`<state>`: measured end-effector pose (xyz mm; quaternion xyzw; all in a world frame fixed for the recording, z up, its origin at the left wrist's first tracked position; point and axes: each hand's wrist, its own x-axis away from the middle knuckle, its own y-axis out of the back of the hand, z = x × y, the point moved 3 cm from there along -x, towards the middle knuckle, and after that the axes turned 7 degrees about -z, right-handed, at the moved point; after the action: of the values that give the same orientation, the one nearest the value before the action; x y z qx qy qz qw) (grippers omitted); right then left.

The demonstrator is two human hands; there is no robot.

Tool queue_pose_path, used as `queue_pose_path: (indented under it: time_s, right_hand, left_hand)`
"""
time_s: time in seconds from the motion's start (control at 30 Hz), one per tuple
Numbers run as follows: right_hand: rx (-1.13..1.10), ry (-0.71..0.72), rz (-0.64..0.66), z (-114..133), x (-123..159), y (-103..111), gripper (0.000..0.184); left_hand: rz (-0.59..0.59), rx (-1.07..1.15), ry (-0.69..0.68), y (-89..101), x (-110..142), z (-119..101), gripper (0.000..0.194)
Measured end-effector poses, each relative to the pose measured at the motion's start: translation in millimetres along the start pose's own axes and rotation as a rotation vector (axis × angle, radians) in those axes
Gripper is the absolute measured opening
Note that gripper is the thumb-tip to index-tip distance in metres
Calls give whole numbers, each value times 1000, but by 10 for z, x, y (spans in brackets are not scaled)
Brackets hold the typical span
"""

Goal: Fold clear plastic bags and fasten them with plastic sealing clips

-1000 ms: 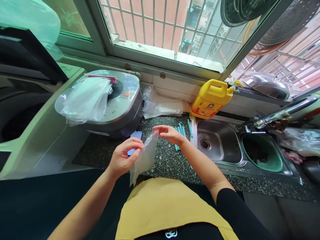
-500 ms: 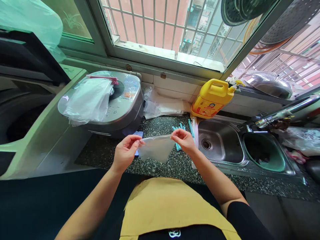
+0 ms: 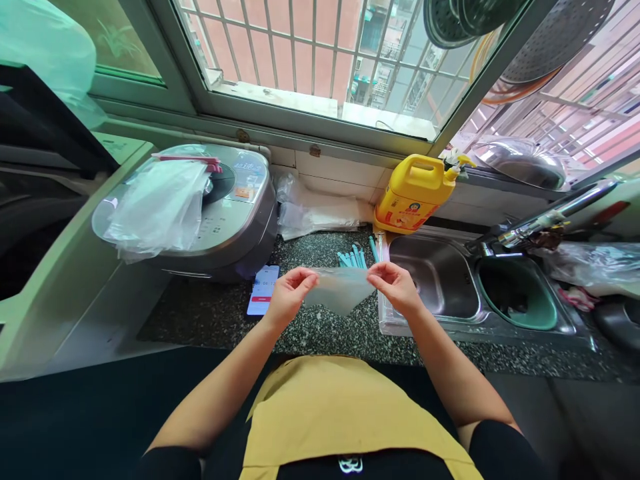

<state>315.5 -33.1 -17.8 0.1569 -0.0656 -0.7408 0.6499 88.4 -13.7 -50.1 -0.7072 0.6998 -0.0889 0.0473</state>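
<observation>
Apron of mustard-yellow cloth (image 3: 340,413): lay nearest, its bib below the edge of a black-and-white speckled stone counter (image 3: 325,339).
Left hand (image 3: 293,293): was nearly closed, thumb and forefinger pinching the left end of the top edge of a small, frosted, see-through plastic film (image 3: 340,293).
Right hand (image 3: 397,287): was likewise nearly closed, thumb and forefinger pinching the right end.
Plastic film: hung between both hands above the counter, top edge roughly level, lower part tapering; whether it had an open mouth could not be told.
Sound handling: matched height and gentle, even tension looked best for a straight edge; a hard tug seemed likely to crease or tear it.
Phone with a pale, lit screen (image 3: 263,291): lay just beside the left hand.
Slim teal strips (image 3: 356,258): lay bunched just beyond the film; keeping its loose part off them seemed wise.
Grey-and-silver rounded appliance (image 3: 245,227): carried a pile of clear plastic bags (image 3: 163,207).
Yellow plastic jug (image 3: 415,193): stood near the wall.
Barred window (image 3: 320,107): closed the background.
</observation>
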Motion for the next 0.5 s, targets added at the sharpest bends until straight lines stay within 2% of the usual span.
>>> queue_pose_path:
  time_s: [0.07,0.13,0.2,0.3,0.4,0.5]
  right_hand:
    - [134,109,50,73,-29,40,40]
    - [243,232,136,190,-66,-9,50]
    - [293,303,276,292,-95,-140,45]
    - [275,283,468,353,-107,-355,23]
    - [226,273,476,354,-103,-438,11]
    - [193,306,383,352,-114,-398,16]
  left_hand:
    - [88,-101,-61,-65,27,-45,24]
    - [195,-223,-136,-147,64,-95,20]
    - [281,-332,-215,-230,103,-145,18]
    - [344,-412,-285,-309,149,-199,18]
    - [365,-437,-261,-301,174,-190,18]
    - [347,-467,-204,-220,181,-108,19]
